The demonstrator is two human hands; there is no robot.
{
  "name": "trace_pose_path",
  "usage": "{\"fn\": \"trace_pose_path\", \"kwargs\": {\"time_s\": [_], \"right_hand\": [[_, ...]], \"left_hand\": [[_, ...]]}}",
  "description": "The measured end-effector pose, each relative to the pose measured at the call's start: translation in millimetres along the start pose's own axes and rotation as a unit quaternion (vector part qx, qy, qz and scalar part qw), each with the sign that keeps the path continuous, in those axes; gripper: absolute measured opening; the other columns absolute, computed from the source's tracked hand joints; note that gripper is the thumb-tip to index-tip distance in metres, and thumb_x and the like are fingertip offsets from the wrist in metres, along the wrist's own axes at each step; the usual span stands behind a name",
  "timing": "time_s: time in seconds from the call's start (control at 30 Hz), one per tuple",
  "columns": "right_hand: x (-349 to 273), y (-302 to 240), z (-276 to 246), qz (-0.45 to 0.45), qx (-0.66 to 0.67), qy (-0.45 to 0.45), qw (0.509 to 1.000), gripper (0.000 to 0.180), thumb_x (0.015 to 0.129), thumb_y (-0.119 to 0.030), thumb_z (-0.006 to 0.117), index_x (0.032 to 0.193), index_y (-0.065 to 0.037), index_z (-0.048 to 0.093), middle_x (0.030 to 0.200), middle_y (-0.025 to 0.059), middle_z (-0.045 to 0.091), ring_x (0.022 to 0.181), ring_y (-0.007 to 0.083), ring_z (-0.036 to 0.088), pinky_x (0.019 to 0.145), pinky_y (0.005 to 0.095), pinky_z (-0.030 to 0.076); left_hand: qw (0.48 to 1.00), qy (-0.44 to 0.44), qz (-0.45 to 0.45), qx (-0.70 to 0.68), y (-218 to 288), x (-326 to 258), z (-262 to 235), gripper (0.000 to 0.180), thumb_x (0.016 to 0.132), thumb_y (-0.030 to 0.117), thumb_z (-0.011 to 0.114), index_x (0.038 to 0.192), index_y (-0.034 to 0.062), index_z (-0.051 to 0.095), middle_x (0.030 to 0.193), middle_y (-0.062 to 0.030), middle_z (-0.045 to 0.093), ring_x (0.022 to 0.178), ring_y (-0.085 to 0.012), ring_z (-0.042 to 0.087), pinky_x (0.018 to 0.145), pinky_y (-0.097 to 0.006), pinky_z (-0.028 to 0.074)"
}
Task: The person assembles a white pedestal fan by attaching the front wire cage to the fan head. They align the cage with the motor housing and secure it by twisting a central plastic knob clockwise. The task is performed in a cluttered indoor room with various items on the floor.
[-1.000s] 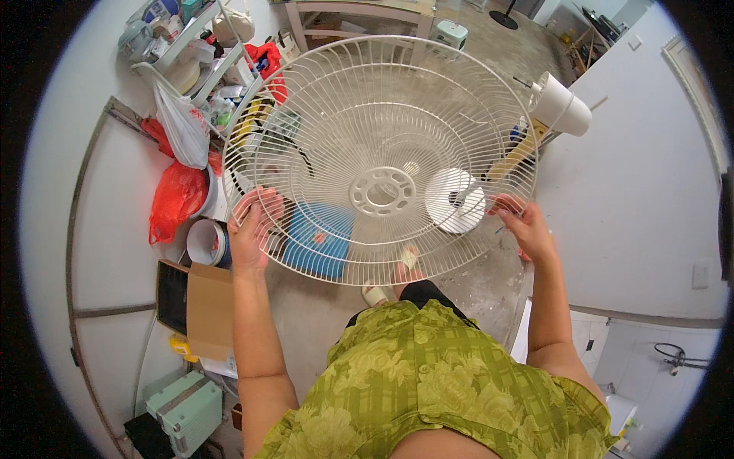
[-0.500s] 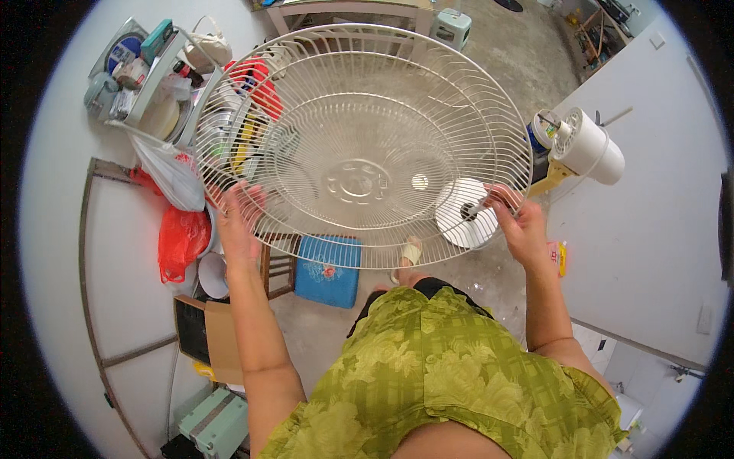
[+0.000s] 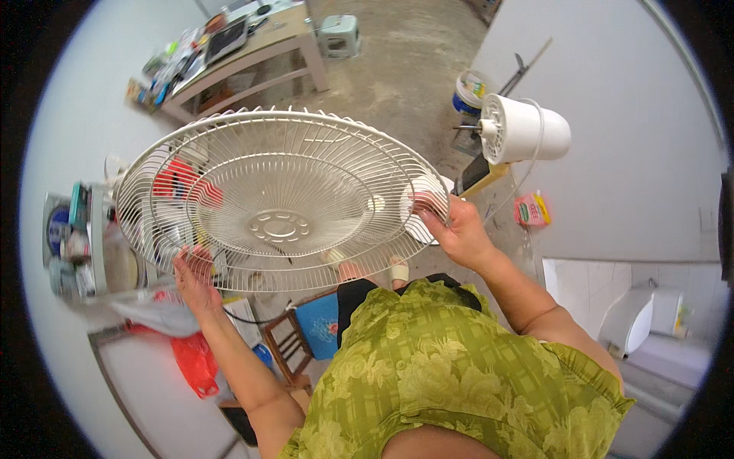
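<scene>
A large round white wire fan guard (image 3: 280, 226) is held out in front of me, tilted, with a ring pattern at its centre. My left hand (image 3: 197, 284) grips its near left rim, fingers curled among the wires. On the right, my right hand (image 3: 457, 233) is closed round the rim with the thumb on top. Beyond my right hand is a white fan motor housing (image 3: 527, 130) with a metal shaft pointing left and a cord hanging from it. A white round base (image 3: 430, 200) shows partly through the guard's wires.
A wooden table (image 3: 294, 34) with clutter stands at the far left, beside a pale plastic stool (image 3: 339, 37). At left are a loaded shelf (image 3: 98, 237) and a red plastic bag (image 3: 195, 363). A blue-seated chair (image 3: 317, 325) is near my legs. A bucket (image 3: 468, 96) and pink packet (image 3: 531, 209) lie right.
My view has swung to the right, bringing more of the table and the bathroom area into sight. The fan guard sits lower and farther left in view, tipped flatter, still in both hands.
</scene>
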State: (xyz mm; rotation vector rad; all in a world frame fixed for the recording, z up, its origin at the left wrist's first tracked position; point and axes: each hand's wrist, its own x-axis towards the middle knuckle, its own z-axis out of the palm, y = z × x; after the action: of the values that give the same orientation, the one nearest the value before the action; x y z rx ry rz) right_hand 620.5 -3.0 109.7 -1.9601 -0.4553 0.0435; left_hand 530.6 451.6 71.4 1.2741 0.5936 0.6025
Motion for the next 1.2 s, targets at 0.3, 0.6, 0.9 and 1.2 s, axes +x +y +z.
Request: {"fn": "trace_pose_path", "kwargs": {"time_s": [0.3,0.6,0.9,1.2], "right_hand": [[39.7,7.8,23.0,0.056,-0.048,0.142,0.987,0.023,0.080,-0.006,0.057,0.102,-0.003,0.061,0.083,0.0154,0.062,0.077,0.0289,0.060,0.068,0.0346,0.046],[96.4,-10.5,109.8,0.141,-0.013,0.257,0.956,0.024,0.079,-0.005,0.059,0.103,-0.002,0.062,0.088,0.0141,0.064,0.080,0.0253,0.061,0.070,0.0325,0.046],[68.7,-21.8,146.5,0.207,-0.041,0.367,0.906,0.028,0.076,-0.005,0.061,0.103,-0.003,0.063,0.090,0.0133,0.064,0.081,0.0264,0.061,0.072,0.0338,0.047],[-19.4,2.9,145.1,0.373,-0.011,0.512,0.774,0.028,0.076,-0.008,0.063,0.103,-0.003,0.063,0.092,0.0129,0.066,0.085,0.0227,0.062,0.074,0.0324,0.047]], "left_hand": [[0.983,-0.179,-0.033,-0.012,-31.0,145.8,96.0,0.044,0.089,0.046,0.051,0.104,0.0047,0.057,0.093,-0.0079,0.064,0.083,-0.0186,0.061,0.076,-0.031,0.048],[0.945,-0.298,-0.133,-0.019,-54.1,298.0,116.8,0.039,0.088,0.043,0.054,0.103,0.0069,0.054,0.089,-0.0067,0.062,0.082,-0.0177,0.058,0.077,-0.031,0.047],[0.885,-0.431,-0.175,-0.035,-90.8,328.9,169.7,0.051,0.077,0.053,0.062,0.099,0.0066,0.056,0.087,-0.0056,0.062,0.082,-0.0183,0.058,0.076,-0.031,0.047],[0.844,-0.511,-0.161,-0.010,-99.0,273.0,264.8,0.064,0.076,0.048,0.066,0.118,0.0032,0.048,0.111,-0.0096,0.057,0.103,-0.0237,0.056,0.088,-0.037,0.047]]}}
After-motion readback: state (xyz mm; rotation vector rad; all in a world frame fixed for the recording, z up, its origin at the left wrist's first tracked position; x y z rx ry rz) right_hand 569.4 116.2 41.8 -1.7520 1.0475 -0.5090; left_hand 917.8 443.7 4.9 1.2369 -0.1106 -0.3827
